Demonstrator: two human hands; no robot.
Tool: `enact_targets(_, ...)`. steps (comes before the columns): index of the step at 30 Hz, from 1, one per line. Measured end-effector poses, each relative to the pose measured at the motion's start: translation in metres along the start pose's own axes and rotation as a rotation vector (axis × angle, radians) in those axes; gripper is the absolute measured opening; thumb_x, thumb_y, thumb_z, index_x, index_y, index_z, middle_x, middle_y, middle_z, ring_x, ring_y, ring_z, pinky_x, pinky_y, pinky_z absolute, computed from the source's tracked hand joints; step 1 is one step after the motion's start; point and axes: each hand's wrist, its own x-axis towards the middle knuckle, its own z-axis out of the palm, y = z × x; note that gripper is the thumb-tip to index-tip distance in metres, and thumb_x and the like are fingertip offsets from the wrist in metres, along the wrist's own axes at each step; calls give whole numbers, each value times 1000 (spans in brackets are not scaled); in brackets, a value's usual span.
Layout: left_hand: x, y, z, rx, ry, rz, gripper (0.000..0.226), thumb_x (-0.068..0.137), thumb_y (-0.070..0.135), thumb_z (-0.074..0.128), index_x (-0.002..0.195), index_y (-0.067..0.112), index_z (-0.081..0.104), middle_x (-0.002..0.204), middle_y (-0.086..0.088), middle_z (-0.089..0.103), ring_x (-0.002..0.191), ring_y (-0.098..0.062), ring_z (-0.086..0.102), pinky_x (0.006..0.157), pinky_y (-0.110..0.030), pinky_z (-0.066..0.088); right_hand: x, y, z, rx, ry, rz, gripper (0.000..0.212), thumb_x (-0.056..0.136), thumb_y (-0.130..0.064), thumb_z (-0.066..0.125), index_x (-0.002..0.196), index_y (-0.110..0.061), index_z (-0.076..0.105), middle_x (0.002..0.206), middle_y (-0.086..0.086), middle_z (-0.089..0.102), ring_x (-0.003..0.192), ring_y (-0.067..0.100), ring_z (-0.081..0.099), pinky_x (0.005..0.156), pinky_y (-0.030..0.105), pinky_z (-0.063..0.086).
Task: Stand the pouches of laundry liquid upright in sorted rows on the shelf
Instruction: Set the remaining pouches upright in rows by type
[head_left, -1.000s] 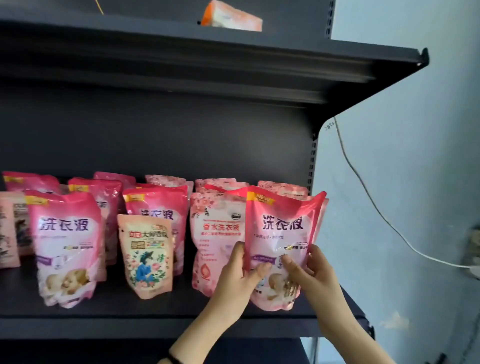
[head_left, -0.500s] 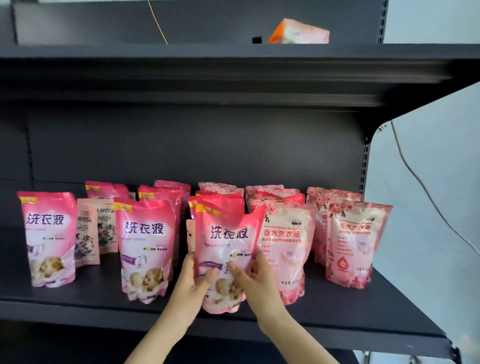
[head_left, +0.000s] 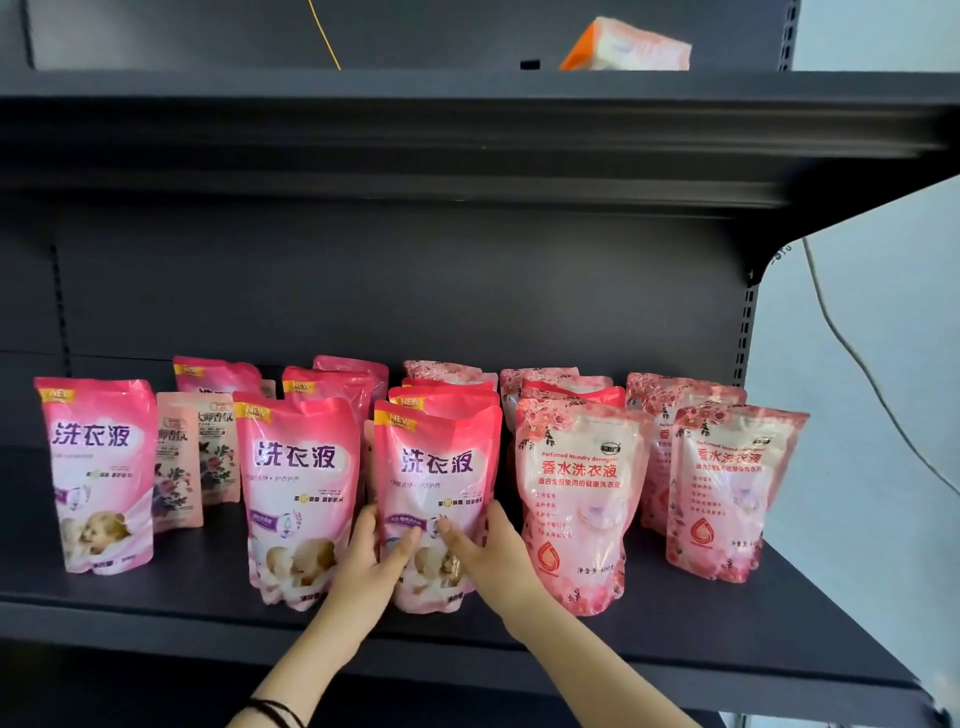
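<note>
Pink and glossy, the held pouch (head_left: 436, 483) now stands upright at the front of the dark shelf (head_left: 701, 639). Its base is level with the pouches on either side and looks to be down on the board. A second ago it was held up at the right end of the shelf, in front of the rose-printed ones. Half a second ago it had been carried leftward and hung slightly tilted. It now heads a column of like pouches, just beside the matching pink pouch (head_left: 298, 488) on its left and the rose-printed pouch (head_left: 576, 499) on its right.

The left hand (head_left: 371, 561) grips the lower left edge, thumb laid across the front and fingers curled round behind. The right hand (head_left: 488, 551) grips the lower right edge the same way, thumb on the front. Both hands hold the pouch as they did in the earlier frames.

A black band (head_left: 275, 709) circles the left wrist. Further left stand the far-left pink pouch (head_left: 98, 467) and two pale flowered pouches (head_left: 179, 457). A second rose-printed pouch (head_left: 727, 488) stands at the right end. An orange and white pack (head_left: 628, 47) lies on the upper shelf (head_left: 467, 88), and a white cable (head_left: 857, 364) hangs down the wall.
</note>
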Motion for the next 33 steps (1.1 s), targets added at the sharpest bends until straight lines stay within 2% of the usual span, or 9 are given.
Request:
enact_targets(4, -2, 18, -14, 301, -30, -50, 32, 89, 46, 56, 111, 26, 45, 105, 16, 53, 104, -8, 52, 83, -20, 39, 1, -12, -16, -362, -52, -11, 49, 85, -45, 67, 117, -11, 51, 112, -3, 63, 98, 10, 60, 79, 18, 49)
enact_targets(7, -8, 28, -24, 782, -99, -80, 51, 88, 66, 37, 105, 21, 53, 95, 7, 57, 93, -13, 54, 74, -25, 40, -7, -22, -30, -581, -158, -27, 39, 84, -42, 68, 103, -12, 52, 88, -6, 57, 73, 5, 52, 59, 13, 40)
enact_targets(10, -18, 41, -28, 1120, -92, -103, 53, 88, 70, 29, 93, 22, 50, 85, 7, 53, 84, -13, 51, 73, -25, 40, -20, -30, -43, -765, -289, -1, 42, 86, -43, 66, 102, -4, 59, 87, 4, 57, 74, 15, 55, 64, 22, 44)
enact_targets(14, -32, 67, -17, 1417, -103, 38, 45, 89, 68, 34, 79, 26, 48, 77, 11, 53, 79, -11, 55, 68, -25, 38, -30, -35, -68, -949, -329, 54, 57, 86, -46, 64, 113, 5, 61, 113, 18, 65, 98, 29, 63, 84, 36, 51)
enact_targets(17, -33, 81, 10, 1402, -214, 91, 42, 88, 66, 40, 77, 28, 55, 77, 10, 59, 73, -11, 57, 56, -24, 33, -35, -34, -91, -924, -308, 89, 49, 82, -47, 67, 104, -4, 64, 104, 11, 69, 92, 23, 65, 85, 36, 53)
enact_targets(21, -23, 87, 54, 1291, -285, 147, 54, 86, 67, 43, 103, 18, 58, 90, 5, 68, 85, -16, 64, 72, -31, 48, -44, -36, -124, -1004, -262, 78, 47, 81, -50, 66, 107, -10, 62, 107, 3, 66, 96, 20, 63, 85, 34, 53)
enact_targets(26, -9, 73, 86, 929, -226, 179, 55, 89, 61, 45, 118, 14, 51, 105, -1, 64, 92, -17, 63, 81, -33, 53, -38, -20, -170, -1004, -143, 113, 53, 85, -50, 62, 102, 1, 62, 100, 14, 68, 89, 30, 65, 77, 40, 52)
enact_targets(29, -5, 59, 102, 564, -125, 164, 53, 93, 55, 41, 130, 17, 45, 125, 2, 58, 103, -12, 59, 83, -24, 49, -36, -4, -175, -775, 97, 67, 42, 86, -50, 62, 100, -14, 47, 88, -6, 56, 78, 11, 54, 61, 23, 41)
enact_targets(33, 1, 45, 126, 30, 4, 20, 42, 94, 44, 48, 124, 15, 56, 112, 6, 64, 101, -10, 60, 89, -29, 49, -27, 18, -149, -284, 334, -50, 24, 92, -34, 60, 105, -17, 50, 95, -6, 63, 91, 13, 63, 74, 25, 52)
